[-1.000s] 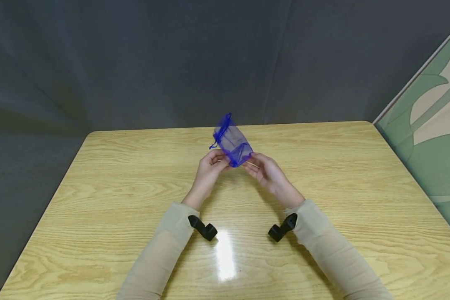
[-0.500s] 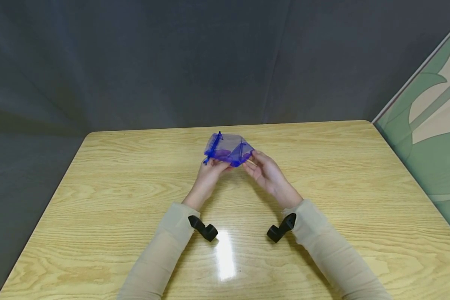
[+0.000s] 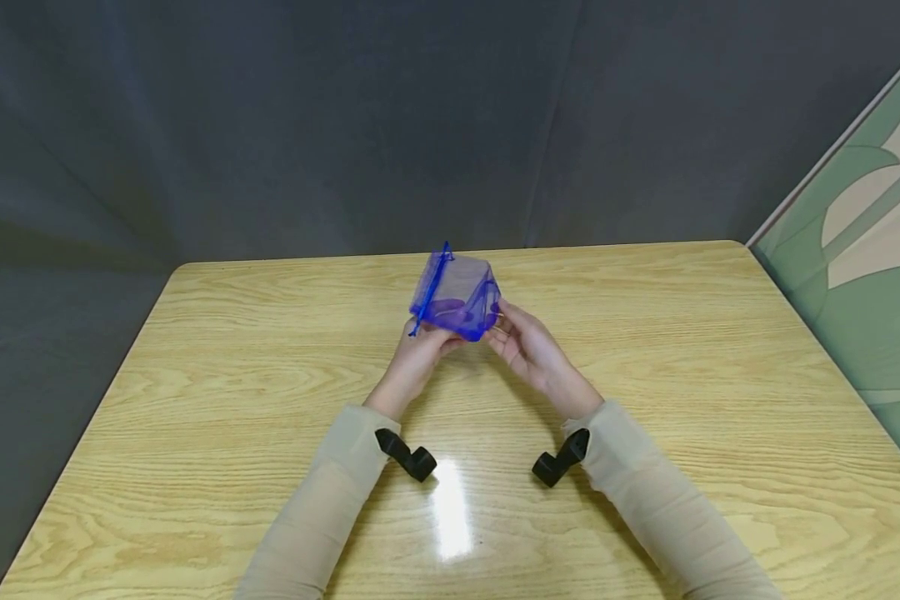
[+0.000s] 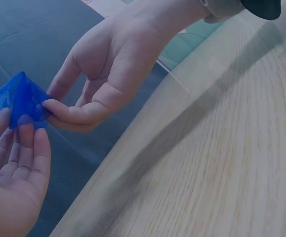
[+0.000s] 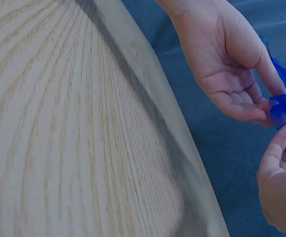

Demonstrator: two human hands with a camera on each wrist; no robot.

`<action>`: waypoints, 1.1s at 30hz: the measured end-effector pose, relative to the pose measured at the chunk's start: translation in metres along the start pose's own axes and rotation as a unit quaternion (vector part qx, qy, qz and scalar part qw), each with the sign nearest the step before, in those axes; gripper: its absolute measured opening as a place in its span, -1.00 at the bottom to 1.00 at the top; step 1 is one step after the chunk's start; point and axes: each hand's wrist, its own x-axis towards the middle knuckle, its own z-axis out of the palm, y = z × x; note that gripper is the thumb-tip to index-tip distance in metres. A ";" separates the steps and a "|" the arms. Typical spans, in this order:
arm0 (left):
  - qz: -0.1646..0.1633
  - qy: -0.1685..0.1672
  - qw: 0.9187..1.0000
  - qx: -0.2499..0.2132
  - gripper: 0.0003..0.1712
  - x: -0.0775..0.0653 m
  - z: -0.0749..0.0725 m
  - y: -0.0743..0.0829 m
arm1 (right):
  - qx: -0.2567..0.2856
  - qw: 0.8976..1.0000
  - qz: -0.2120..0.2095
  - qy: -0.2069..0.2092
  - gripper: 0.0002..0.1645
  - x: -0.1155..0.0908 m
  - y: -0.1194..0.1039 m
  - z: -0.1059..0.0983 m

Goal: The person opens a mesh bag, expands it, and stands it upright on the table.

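A small sheer blue drawstring pouch (image 3: 461, 287) is held up over the table between both hands, its corded mouth toward the upper left. My left hand (image 3: 417, 357) pinches its lower left part between thumb and fingers, and the pouch drapes over those fingers. On the other side my right hand (image 3: 534, 348) pinches the lower right corner. In the left wrist view the blue mesh (image 4: 24, 101) rises to a peak between the two hands. Fingertips show through the mesh (image 5: 283, 109) in the right wrist view.
Under the hands lies a light wood-grain table (image 3: 232, 358). A dark curtain (image 3: 360, 125) hangs behind its far edge, and a green and cream patterned panel (image 3: 870, 250) stands to the right. Black camera mounts (image 3: 407, 455) sit on both wrists.
The pouch's mouth end swung down to the left over the left hand, then rose slightly. Both hands stay nearly in place, still gripping it.
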 end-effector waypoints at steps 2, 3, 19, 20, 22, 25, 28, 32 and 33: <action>-0.001 0.009 1.000 0.000 -0.59 0.000 0.000 0.000 | 0.000 1.000 -0.005 -0.002 -0.72 0.000 0.000 0.000; 0.000 0.014 1.000 0.001 -0.59 0.000 0.000 0.000 | 0.000 1.000 -0.007 -0.002 -0.73 0.000 0.000 0.000; 0.018 0.000 0.999 -0.043 -0.57 0.001 -0.004 -0.001 | -0.009 1.000 0.011 0.013 -0.68 0.001 0.001 -0.001; 0.017 0.003 0.999 -0.040 -0.55 0.001 -0.004 -0.002 | -0.010 1.000 0.012 0.010 -0.68 0.000 0.001 0.000; 0.016 0.007 0.999 -0.034 -0.53 0.002 -0.004 -0.002 | -0.011 1.000 0.014 0.009 -0.68 0.000 0.001 0.000; 0.011 0.018 1.000 -0.024 -0.65 0.002 -0.003 -0.001 | -0.009 1.000 0.016 0.010 -0.67 0.000 0.001 0.000; 0.010 0.029 0.999 -0.021 -0.57 0.002 -0.004 0.001 | -0.004 1.000 0.019 0.010 -0.67 -0.001 0.001 0.000; 0.017 0.034 0.999 -0.025 -0.50 0.002 -0.006 0.002 | 0.005 1.000 0.018 0.005 -0.67 -0.001 0.001 -0.001; 0.018 0.034 0.999 -0.031 -0.54 0.001 -0.006 0.002 | 0.007 1.000 0.018 0.003 -0.67 -0.001 0.001 -0.002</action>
